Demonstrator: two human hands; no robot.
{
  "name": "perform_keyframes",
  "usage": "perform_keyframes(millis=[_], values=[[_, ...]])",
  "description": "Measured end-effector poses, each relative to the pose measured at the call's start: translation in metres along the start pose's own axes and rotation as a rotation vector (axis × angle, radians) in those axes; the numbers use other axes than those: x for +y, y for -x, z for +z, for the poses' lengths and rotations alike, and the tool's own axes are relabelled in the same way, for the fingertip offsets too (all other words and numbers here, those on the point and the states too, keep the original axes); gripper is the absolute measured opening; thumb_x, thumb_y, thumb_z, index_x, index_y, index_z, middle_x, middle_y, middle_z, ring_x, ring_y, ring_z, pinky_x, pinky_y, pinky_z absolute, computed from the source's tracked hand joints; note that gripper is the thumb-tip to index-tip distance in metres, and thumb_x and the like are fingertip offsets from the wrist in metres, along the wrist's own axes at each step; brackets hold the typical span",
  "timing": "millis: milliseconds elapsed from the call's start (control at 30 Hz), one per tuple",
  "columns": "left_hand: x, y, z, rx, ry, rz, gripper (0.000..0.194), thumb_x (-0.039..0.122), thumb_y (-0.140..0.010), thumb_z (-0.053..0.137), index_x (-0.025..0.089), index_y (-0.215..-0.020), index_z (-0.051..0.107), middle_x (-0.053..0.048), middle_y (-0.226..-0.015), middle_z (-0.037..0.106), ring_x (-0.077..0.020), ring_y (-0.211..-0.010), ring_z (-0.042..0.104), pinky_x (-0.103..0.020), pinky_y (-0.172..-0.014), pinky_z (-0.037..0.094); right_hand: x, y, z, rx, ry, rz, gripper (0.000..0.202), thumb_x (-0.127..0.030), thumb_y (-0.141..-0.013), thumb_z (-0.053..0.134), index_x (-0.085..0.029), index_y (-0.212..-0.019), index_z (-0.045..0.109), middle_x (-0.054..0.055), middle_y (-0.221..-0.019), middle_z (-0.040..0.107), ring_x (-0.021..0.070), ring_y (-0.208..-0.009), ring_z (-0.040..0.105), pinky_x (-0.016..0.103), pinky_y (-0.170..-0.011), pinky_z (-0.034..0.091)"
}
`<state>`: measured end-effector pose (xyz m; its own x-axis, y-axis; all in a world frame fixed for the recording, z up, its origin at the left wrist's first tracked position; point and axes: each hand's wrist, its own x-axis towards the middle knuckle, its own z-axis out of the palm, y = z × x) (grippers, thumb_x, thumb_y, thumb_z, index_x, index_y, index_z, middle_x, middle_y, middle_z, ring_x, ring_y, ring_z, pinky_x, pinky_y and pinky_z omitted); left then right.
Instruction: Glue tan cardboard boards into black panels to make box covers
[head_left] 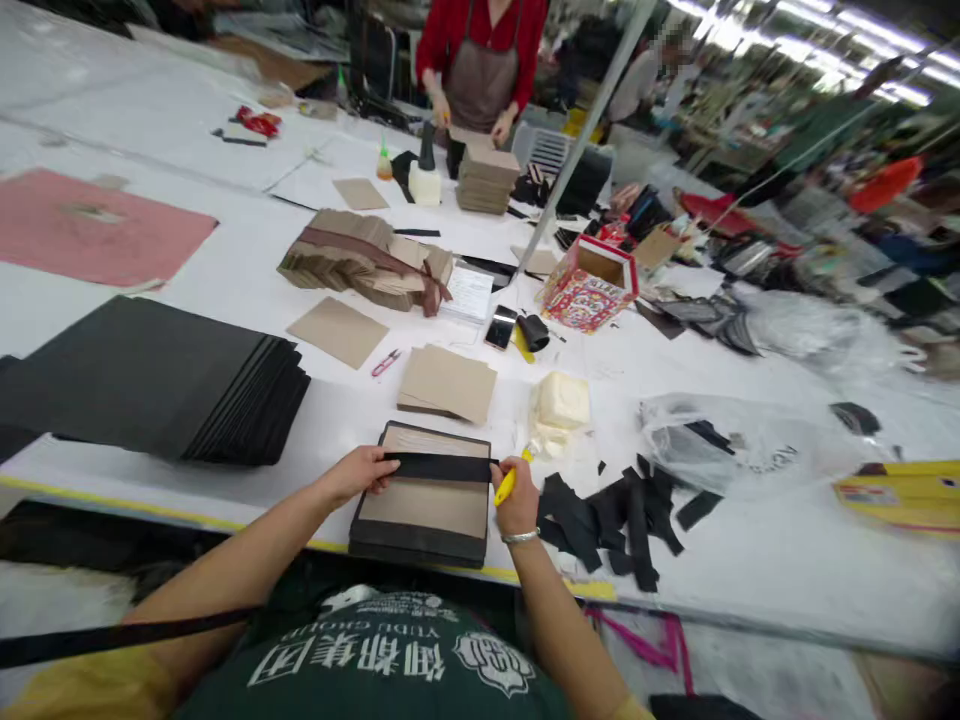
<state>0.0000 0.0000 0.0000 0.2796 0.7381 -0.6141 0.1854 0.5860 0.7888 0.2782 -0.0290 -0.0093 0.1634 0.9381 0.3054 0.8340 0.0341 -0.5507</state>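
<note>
A black strip (442, 467) stretches across a board stack (427, 508) with tan faces and black edges in front of me. My left hand (360, 474) pinches the strip's left end. My right hand (517, 500) is closed around a yellow-handled brush (506, 487), its fingertips at the strip's right end. The brush's head is not clear. Behind the right hand stands a cream-coloured tub (564, 400) with pale, glue-like material around its base. Loose black strips (607, 520) lie in a heap to the right of that hand. Tan boards (448, 383) lie just beyond the stack.
Large black sheets (165, 370) are piled at left. Further back are pink snips (385, 363), a phone (500, 327), bundled tan boards (367, 260) and a red patterned box (590, 283). A plastic bag (750, 445) lies at right. Across the table a person in red (484, 60) handles boards.
</note>
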Motion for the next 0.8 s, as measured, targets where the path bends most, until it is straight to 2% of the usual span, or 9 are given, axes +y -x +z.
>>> perform_keyframes(millis=[100, 200, 333, 600, 800], values=[[0.0, -0.017, 0.001, 0.202, -0.056, 0.011, 0.034, 0.048, -0.062, 0.058, 0.016, -0.066, 0.05, 0.005, -0.048, 0.048, -0.0072, -0.039, 0.042, -0.019, -0.039, 0.033, 0.002, -0.007, 0.018, -0.019, 0.003, -0.022, 0.028, -0.044, -0.084, 0.041, -0.017, -0.083, 0.049, 0.001, -0.071, 0.055, 0.012, -0.056, 0.052, 0.022, -0.055, 0.039], [-0.001, -0.029, 0.001, 0.378, -0.205, 0.026, 0.032, 0.048, -0.064, 0.055, 0.017, -0.057, 0.047, 0.006, -0.042, 0.044, -0.0084, -0.036, 0.041, -0.02, -0.039, 0.03, 0.006, -0.013, 0.032, -0.045, 0.015, -0.021, 0.028, -0.043, -0.084, 0.04, -0.017, -0.085, 0.049, 0.002, -0.072, 0.056, 0.0133, -0.059, 0.053, 0.023, -0.057, 0.04], [-0.004, -0.037, -0.001, 0.519, -0.396, 0.058, 0.032, 0.047, -0.064, 0.055, 0.017, -0.053, 0.052, 0.005, -0.038, 0.043, -0.01, -0.039, 0.042, -0.021, -0.043, 0.029, 0.01, -0.019, 0.043, -0.107, 0.027, 0.009, 0.028, -0.042, -0.083, 0.04, -0.016, -0.089, 0.049, 0.004, -0.076, 0.058, 0.0143, -0.061, 0.054, 0.024, -0.059, 0.04], [-0.005, -0.048, -0.007, 0.588, -0.461, 0.092, 0.034, 0.047, -0.061, 0.056, 0.017, -0.047, 0.052, 0.004, -0.041, 0.045, -0.0105, -0.045, 0.042, -0.022, -0.046, 0.027, 0.012, -0.027, 0.05, -0.152, 0.074, 0.064, 0.029, -0.043, -0.083, 0.039, -0.017, -0.091, 0.049, 0.005, -0.078, 0.059, 0.0157, -0.062, 0.055, 0.025, -0.058, 0.038], [-0.006, -0.049, -0.006, 0.558, -0.44, 0.015, 0.038, 0.052, -0.063, 0.054, 0.017, -0.048, 0.052, 0.004, -0.037, 0.044, -0.0112, -0.043, 0.042, -0.022, -0.046, 0.027, 0.013, -0.028, 0.053, -0.174, 0.061, 0.106, 0.024, -0.039, -0.082, 0.043, -0.018, -0.092, 0.047, 0.003, -0.076, 0.059, 0.0154, -0.064, 0.056, 0.024, -0.059, 0.039]])
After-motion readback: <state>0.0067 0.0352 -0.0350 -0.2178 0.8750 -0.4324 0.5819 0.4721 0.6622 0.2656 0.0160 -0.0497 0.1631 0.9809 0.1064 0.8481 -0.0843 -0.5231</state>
